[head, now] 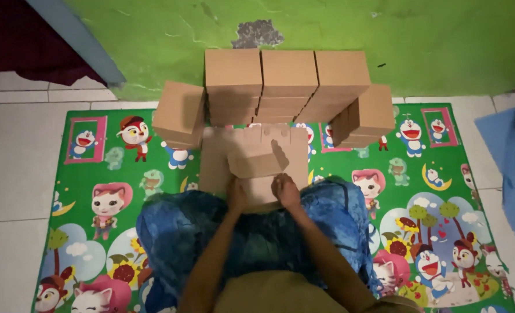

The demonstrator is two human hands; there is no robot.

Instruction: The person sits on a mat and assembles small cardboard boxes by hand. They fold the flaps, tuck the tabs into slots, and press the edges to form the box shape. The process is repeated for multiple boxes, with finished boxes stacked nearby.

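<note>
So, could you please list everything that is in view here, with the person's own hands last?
Flat cardboard sheet: one, brown, on the mat in front of the person, partly folded, under both hands.
Stacked cardboard boxes: three stacks side by side, brown, against the wall behind the sheet.
Left box stack: one, brown, tilted, left of the middle stacks.
Right box stack: one, brown, tilted, right of the middle stacks.
Play mat: one, green with cartoon figures, on the tiled floor.
Cloth: one, blue, over the person's lap.
Wall: green, with a chipped patch.
Left hand: pressing the sheet's near edge.
Right hand: pressing the sheet beside it.
</note>
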